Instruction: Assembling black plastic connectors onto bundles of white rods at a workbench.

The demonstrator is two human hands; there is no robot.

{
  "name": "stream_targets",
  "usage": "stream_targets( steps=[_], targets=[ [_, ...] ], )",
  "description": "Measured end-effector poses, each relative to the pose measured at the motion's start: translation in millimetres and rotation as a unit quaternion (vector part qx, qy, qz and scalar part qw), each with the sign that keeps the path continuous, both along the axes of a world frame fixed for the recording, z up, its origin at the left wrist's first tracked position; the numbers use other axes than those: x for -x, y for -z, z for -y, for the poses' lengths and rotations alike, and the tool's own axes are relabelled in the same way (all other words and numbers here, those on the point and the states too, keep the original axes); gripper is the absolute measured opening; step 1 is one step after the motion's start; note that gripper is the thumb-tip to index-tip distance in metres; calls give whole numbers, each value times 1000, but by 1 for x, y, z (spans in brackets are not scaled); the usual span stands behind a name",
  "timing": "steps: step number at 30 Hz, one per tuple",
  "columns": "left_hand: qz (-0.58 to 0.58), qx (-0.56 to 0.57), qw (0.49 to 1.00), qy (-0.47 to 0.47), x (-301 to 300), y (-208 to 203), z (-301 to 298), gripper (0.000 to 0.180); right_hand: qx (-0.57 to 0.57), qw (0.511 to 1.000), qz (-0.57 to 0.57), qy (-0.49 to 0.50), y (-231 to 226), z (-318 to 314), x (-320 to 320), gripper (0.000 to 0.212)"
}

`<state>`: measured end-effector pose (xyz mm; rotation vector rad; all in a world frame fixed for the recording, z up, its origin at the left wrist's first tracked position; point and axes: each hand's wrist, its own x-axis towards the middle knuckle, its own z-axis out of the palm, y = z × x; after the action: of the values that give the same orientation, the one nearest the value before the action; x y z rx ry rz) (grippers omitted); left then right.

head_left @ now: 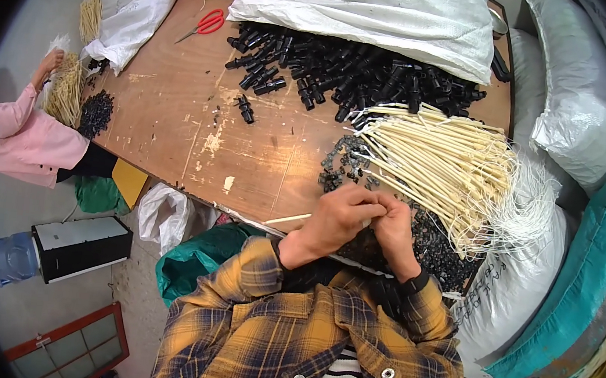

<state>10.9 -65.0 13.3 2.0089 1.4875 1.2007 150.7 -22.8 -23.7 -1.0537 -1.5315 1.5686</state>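
My left hand (338, 218) and my right hand (394, 230) meet at the table's near edge, fingers closed and pressed together. A thin cream stick (289, 219) pokes out to the left from behind my left hand, which closes on it. Whatever lies between the fingertips is too small and covered to make out. Just right of my hands is a fanned bundle of cream sticks (435, 159) with white strings (526, 205) at the far-right ends. Small black pieces (440, 251) are heaped beside and under my right hand. Small grey pieces (348, 149) lie just beyond my hands.
Black tubular fittings (345, 68) spill from a white sack (370, 11) at the back. Red-handled scissors (208, 22) lie far left on the brown table (169, 123). Stuffed sacks (586, 93) crowd the right. A person in pink (28, 131) works at the left.
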Motion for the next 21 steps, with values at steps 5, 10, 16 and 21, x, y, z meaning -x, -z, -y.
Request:
stream_targets(
  steps=[5,10,16,21],
  targets=[
    [75,26,997,-5,4,2,2,33,-47,996,71,-16,-8,8,-5,15],
    [353,291,877,-145,11,-6,6,31,-320,925,195,69,-22,9,4,10],
    [331,287,886,-155,11,6,8,17,-380,907,178,28,-24,14,0,14],
    [159,166,956,-180,24,0,3,11,-228,956,183,-18,-36,8,-9,18]
  ],
)
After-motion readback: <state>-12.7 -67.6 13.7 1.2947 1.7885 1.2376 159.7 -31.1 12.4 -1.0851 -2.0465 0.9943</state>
